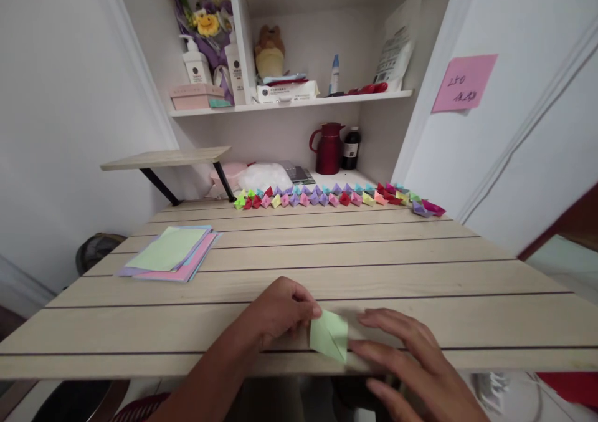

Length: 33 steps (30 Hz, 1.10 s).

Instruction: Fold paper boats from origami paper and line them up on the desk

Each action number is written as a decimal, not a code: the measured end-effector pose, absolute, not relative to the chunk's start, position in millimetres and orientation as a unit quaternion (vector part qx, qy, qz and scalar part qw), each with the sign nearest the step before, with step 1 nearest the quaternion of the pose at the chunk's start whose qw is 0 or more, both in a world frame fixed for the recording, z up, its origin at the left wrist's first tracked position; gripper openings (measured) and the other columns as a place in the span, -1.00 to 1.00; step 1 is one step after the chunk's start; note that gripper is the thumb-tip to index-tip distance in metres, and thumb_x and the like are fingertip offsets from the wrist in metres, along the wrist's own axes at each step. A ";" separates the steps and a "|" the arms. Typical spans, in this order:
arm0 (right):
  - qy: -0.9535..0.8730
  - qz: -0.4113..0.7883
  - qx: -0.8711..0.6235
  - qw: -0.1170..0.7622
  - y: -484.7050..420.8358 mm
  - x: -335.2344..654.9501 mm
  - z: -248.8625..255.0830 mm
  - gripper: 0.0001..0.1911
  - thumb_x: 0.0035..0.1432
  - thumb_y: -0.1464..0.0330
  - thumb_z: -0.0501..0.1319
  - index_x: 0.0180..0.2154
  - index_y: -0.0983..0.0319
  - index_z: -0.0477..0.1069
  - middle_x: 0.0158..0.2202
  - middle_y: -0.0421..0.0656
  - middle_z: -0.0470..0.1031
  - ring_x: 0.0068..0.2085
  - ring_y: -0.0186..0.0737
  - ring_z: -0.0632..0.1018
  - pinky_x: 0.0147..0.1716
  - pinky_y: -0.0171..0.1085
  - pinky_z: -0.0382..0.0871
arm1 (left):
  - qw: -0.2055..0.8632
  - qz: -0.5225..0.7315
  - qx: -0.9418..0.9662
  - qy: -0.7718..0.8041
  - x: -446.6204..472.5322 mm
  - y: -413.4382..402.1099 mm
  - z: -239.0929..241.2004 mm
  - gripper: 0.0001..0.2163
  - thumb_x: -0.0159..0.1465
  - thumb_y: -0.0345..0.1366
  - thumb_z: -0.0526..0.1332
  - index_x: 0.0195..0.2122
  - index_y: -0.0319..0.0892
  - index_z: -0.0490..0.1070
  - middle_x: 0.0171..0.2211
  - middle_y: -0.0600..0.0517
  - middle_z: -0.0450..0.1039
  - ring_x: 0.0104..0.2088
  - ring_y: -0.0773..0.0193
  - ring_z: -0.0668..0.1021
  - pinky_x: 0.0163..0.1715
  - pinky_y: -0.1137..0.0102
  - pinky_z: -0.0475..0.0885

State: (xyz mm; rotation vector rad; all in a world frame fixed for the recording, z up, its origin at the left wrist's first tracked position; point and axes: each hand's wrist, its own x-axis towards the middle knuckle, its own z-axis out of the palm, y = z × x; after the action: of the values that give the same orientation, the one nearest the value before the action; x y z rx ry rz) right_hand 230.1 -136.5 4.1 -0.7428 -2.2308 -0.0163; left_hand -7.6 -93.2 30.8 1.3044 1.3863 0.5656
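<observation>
A small folded piece of light green paper (329, 336) is held up near the front edge of the table, with a diagonal crease or flap showing on its face. My left hand (284, 310) pinches its upper left corner between thumb and fingers. To the right of the paper, my right hand (406, 353) has its fingers spread. One fingertip comes close to the paper's right edge; whether it touches I cannot tell.
A stack of coloured paper sheets (168, 250) lies at the left of the slatted table (374, 247). Rows of small folded paper boats (303, 199) line the back edge. Behind stand a red jug (329, 149), a dark bottle (351, 149) and a small raised shelf (166, 158).
</observation>
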 end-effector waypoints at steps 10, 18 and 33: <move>-0.899 -0.076 -0.265 0.339 -120.6 208.3 -19.2 -0.78 0.22 0.30 0.20 -0.11 0.20 0.49 -0.15 -0.17 0.58 -0.12 -0.21 0.52 -0.13 -0.23 0.38 | 0.347 0.197 0.712 0.578 4.7 -87.7 15.5 -0.90 0.04 -0.30 0.26 -0.40 -0.14 0.50 -0.53 0.14 0.44 -0.47 0.33 0.45 -0.52 0.48 0.25; -0.907 -0.109 -0.257 0.316 -118.3 211.0 -17.5 -0.76 0.17 0.32 0.24 -0.12 0.23 0.51 -0.14 -0.13 0.59 -0.09 -0.14 0.52 -0.11 -0.18 0.36 | -0.138 0.371 0.778 0.487 -9.4 -143.9 -8.5 -0.79 0.27 -0.44 0.09 -0.14 -0.13 0.44 -0.28 -0.02 0.48 -0.31 0.27 0.52 -0.31 0.38 0.42; -0.918 -0.087 -0.284 0.263 -120.3 214.8 -23.6 -0.63 0.14 0.23 0.27 -0.02 0.20 0.45 -0.05 -0.13 0.55 -0.03 -0.13 0.51 -0.10 -0.22 0.39 | -0.231 0.412 0.753 0.458 18.5 -160.5 -61.4 -0.75 0.36 -0.21 0.06 -0.27 -0.12 0.52 -0.36 0.10 0.60 -0.27 0.31 0.57 0.25 0.10 0.03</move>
State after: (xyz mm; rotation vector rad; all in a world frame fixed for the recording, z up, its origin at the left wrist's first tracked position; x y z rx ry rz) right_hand 214.8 -120.3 -23.6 -0.7673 -2.4838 -0.2342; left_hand 18.5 -160.5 -61.4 2.7930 1.6998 1.5274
